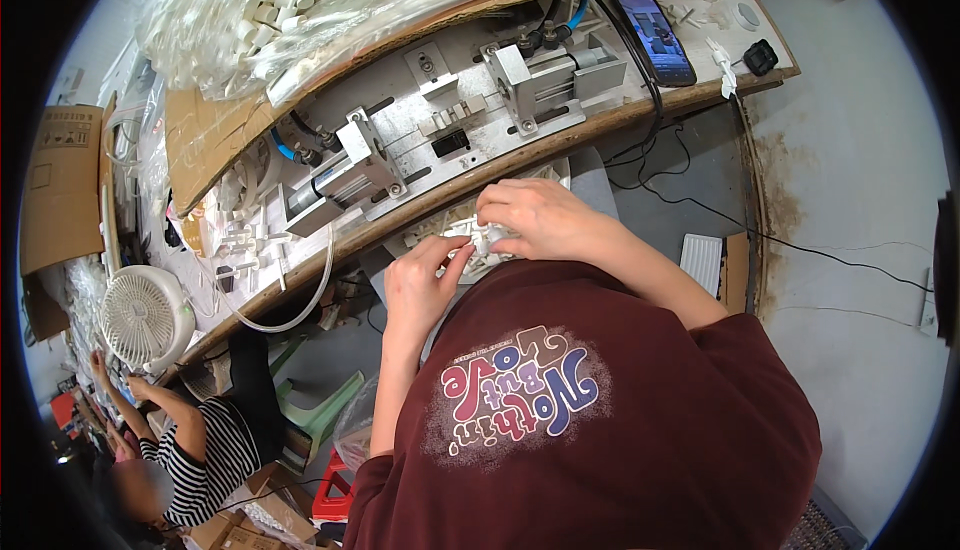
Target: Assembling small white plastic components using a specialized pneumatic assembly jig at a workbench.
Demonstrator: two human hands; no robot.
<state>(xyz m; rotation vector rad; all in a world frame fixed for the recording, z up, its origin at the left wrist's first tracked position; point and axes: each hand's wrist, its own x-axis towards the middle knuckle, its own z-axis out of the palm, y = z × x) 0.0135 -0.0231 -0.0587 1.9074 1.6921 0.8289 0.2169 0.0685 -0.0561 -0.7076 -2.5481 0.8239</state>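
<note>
Both my hands are together over a heap of small white plastic parts (pixel 487 262) close to my body, below the bench edge. My left hand (pixel 418 282) has thumb and forefinger pinched at a small white plastic part (pixel 462 241). Just to its right, my right hand (pixel 545 218) curls over the same heap with its fingers bent inward. Its fingertips are close around white pieces, and what exactly they hold is too small and covered to make out. On the bench ahead stands a metal fixture (pixel 440 145) with two facing cylinders (pixel 340 172).
A plastic-lined pile of white fittings (pixel 290 0) rests behind cardboard (pixel 205 140). A phone (pixel 655 40) and cables (pixel 640 80) lie at the right. A white fan (pixel 147 318) stands left. At lower left, a person in a striped top (pixel 205 460) works beside a green stool (pixel 325 412).
</note>
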